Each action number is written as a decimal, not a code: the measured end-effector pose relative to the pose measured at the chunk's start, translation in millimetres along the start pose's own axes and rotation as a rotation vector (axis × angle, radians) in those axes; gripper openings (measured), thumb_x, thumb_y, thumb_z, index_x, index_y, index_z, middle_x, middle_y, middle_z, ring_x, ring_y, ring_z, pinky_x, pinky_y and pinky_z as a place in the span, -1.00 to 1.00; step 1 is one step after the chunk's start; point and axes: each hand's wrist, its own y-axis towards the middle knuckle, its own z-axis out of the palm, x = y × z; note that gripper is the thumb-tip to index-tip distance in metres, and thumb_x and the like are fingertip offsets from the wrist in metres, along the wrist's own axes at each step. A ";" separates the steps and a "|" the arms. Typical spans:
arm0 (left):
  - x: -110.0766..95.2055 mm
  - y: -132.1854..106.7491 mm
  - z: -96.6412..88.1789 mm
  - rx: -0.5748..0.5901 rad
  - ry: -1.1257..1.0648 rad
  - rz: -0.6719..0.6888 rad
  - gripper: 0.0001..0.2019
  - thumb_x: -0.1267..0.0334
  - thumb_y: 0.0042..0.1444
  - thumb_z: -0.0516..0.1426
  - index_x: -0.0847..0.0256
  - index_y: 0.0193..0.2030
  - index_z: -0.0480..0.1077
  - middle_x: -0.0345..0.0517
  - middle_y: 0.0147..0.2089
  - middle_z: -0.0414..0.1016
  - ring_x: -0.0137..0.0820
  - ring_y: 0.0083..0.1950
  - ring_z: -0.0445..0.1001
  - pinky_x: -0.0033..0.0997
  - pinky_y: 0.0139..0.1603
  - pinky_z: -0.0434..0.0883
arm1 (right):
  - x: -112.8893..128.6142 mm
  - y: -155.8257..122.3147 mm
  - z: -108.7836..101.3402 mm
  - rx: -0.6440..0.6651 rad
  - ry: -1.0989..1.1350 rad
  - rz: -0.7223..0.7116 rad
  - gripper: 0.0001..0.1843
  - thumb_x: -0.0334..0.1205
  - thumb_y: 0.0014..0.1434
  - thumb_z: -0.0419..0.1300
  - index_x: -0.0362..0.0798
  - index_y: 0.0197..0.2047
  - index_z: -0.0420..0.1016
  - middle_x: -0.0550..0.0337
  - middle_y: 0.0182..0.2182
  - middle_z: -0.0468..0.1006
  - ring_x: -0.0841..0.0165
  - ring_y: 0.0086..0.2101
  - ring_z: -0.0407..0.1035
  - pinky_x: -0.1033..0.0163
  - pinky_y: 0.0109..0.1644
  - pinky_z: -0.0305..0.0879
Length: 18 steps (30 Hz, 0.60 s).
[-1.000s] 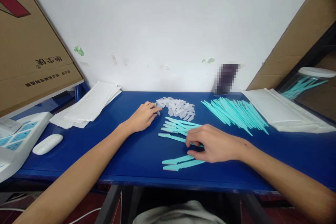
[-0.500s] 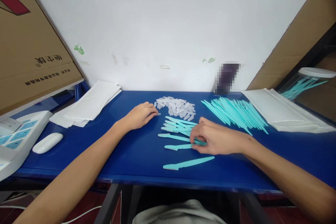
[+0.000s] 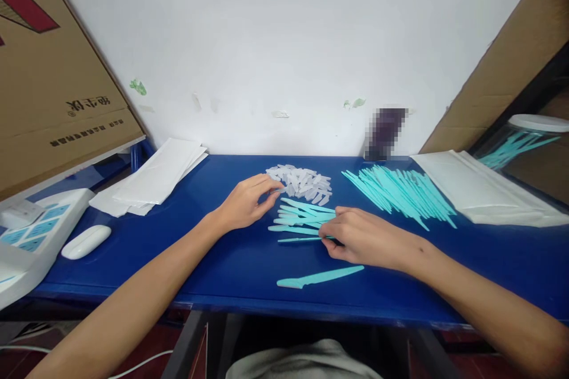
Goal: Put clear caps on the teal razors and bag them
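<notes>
My right hand (image 3: 360, 237) rests on the blue table (image 3: 222, 260) and pinches the handle end of a thin teal plastic stick (image 3: 300, 240), which lies turned on its edge. Just beyond it lie several more teal sticks in a small row (image 3: 302, 216). One teal stick (image 3: 320, 276) lies alone nearer the front edge. My left hand (image 3: 246, 204) lies flat with its fingers apart, fingertips at the edge of a heap of small clear plastic caps (image 3: 302, 180).
A large pile of teal sticks (image 3: 400, 192) lies at the back right, white bags (image 3: 480, 189) beside it. More white bags (image 3: 151, 177) sit at the back left. A white oval object (image 3: 86, 241) and a white tray (image 3: 31, 237) stand left. Cardboard boxes lean on both sides.
My right hand carried one teal stick from the front pair up to the row and turned it on edge. My left hand's fingers opened and reached toward the clear caps.
</notes>
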 end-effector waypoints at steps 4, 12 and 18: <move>-4.7 -1.6 1.4 -0.130 -0.037 0.002 -0.77 0.24 0.43 -0.03 0.23 0.00 0.42 -0.02 -0.20 0.52 -0.35 -0.20 0.46 -0.33 -0.13 0.40 | -4.3 -0.4 -6.1 -0.150 -0.011 0.089 -0.90 -0.30 0.32 0.04 -0.02 -0.22 0.37 0.24 -0.49 0.49 0.38 -0.53 0.28 0.25 -0.40 -0.03; -4.5 -2.7 3.5 -0.118 -0.038 0.015 -0.75 0.29 0.45 -0.07 0.24 0.02 0.41 0.00 -0.17 0.48 -0.34 -0.17 0.42 -0.32 -0.13 0.38 | -13.5 0.3 -6.9 -0.143 -0.138 0.241 -0.79 -0.21 0.46 -0.19 0.00 -0.17 0.20 0.26 -0.54 0.42 0.36 -0.64 0.12 0.20 -0.47 -0.18; -3.8 -2.4 2.7 -0.104 -0.036 -0.016 -0.73 0.26 0.46 -0.09 0.24 0.00 0.42 0.00 -0.18 0.47 -0.33 -0.17 0.41 -0.31 -0.13 0.37 | -13.8 1.4 -5.8 -0.133 -0.168 0.252 -0.77 -0.19 0.48 -0.21 0.00 -0.16 0.20 0.28 -0.58 0.39 0.34 -0.64 0.10 0.20 -0.47 -0.22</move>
